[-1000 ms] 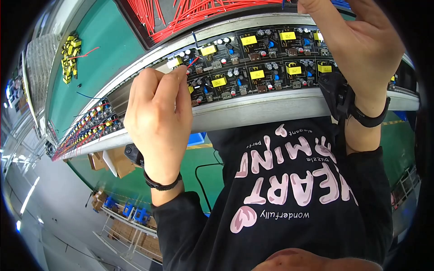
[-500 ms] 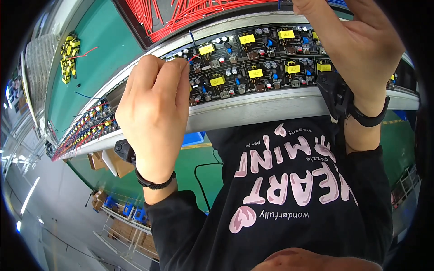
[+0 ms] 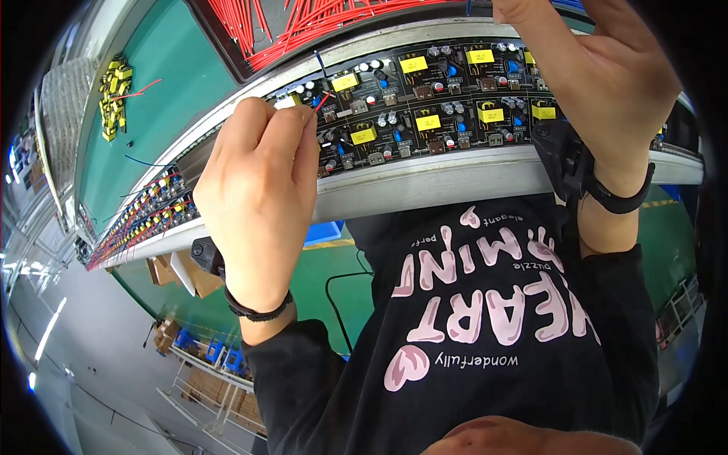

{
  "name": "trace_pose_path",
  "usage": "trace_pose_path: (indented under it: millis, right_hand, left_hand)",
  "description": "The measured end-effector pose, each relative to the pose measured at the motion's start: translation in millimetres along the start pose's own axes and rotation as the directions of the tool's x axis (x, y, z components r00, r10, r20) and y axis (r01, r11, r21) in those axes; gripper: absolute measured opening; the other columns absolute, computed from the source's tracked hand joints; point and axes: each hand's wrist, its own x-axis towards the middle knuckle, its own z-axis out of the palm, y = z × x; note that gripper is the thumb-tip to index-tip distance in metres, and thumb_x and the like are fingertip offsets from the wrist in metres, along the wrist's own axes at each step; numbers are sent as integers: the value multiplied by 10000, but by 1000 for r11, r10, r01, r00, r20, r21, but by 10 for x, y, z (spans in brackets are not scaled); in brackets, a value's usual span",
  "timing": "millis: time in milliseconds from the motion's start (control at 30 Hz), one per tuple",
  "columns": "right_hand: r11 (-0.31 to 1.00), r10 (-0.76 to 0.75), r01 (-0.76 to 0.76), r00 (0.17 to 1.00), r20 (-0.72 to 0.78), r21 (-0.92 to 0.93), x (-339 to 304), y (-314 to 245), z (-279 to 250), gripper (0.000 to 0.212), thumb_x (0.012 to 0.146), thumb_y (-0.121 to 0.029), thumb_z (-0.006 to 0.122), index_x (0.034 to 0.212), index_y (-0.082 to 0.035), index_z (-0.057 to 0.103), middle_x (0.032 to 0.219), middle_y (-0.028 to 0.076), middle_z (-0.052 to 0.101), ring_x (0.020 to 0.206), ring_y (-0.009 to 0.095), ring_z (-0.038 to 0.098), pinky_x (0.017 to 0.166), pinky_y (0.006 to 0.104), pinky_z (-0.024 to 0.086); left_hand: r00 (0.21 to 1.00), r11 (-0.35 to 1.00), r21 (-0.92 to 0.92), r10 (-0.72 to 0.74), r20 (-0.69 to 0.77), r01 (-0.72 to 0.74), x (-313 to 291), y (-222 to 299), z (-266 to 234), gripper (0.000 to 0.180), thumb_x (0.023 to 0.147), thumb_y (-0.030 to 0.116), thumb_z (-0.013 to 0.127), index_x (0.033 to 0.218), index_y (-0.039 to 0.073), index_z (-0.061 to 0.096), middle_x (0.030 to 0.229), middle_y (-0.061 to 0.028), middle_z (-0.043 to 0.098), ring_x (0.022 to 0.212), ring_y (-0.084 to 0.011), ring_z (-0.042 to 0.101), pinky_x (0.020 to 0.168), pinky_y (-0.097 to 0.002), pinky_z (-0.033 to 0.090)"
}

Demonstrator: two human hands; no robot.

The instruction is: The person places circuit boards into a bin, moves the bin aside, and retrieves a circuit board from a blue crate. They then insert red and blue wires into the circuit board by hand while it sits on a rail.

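Near edge: silver metal rail [image 3: 432, 179] running along black circuit-board panel [image 3: 409, 105] bearing 2 rows of yellow block components [image 3: 428, 122]. Left hand [image 3: 258, 174] hovering over panel's left part, thumb and index finger pinching thin red insulated wire [image 3: 323, 101]. Wire slanting up-right from fingertips over panel's far row; left hand being nearer. Right hand [image 3: 622, 76] hanging over panel's right part, fingertips cropped, grip impossible to tell. Beyond panel: black tray [image 3: 217, 42] holding loose red wires [image 3: 326, 30].

Large pink lettering [image 3: 504, 318] and small white words [image 3: 477, 361] on a black shirt [image 3: 516, 409]
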Motion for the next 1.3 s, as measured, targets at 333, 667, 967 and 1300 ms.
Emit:
trace_pose_path:
  millis: [333, 667, 967, 1300]
  right_hand:
    - [999, -24, 23, 1000, 18, 36, 13, -64, 20, 71, 908, 33, 707, 975, 26, 731, 859, 74, 719, 743, 85, 687, 647, 196, 552]
    - [950, -190, 148, 973, 133, 276, 237, -560, 189, 81, 902, 43, 710, 978, 25, 731, 869, 76, 723, 753, 85, 691, 649, 193, 553]
    - [877, -162, -26, 924, 346, 481, 223, -783, 608, 81, 896, 20, 732, 976, 14, 737, 881, 69, 728, 734, 74, 685, 617, 180, 532]
    - [971, -214, 151, 892, 397, 184, 143, -685, 868, 97, 938, -51, 702, 1028, -23, 726, 733, -4, 612, 593, 31, 506, 526, 207, 376]
  left_hand:
    - [997, 999, 15, 53, -53, -53, 85, -9, 23, 100, 823, 86, 778, 892, 81, 707, 789, -52, 557, 690, -264, 603, 581, -363, 478]
    - [996, 974, -210, -83, 38, 89, 311, -260, -258, 196, 870, 66, 773, 1066, 72, 758, 927, -13, 719, 733, -91, 642, 609, -265, 489]
    - [978, 962, -193, -176, 111, 195, 813, -155, -149, 139, 810, 32, 757, 919, -47, 720, 741, -165, 677, 612, -217, 617, 594, -315, 480]
    - [986, 942, -298, -168, -9, 157, 740, -279, -56, 104, 840, 3, 720, 897, -82, 709, 728, -179, 681, 604, -221, 624, 599, -315, 494]
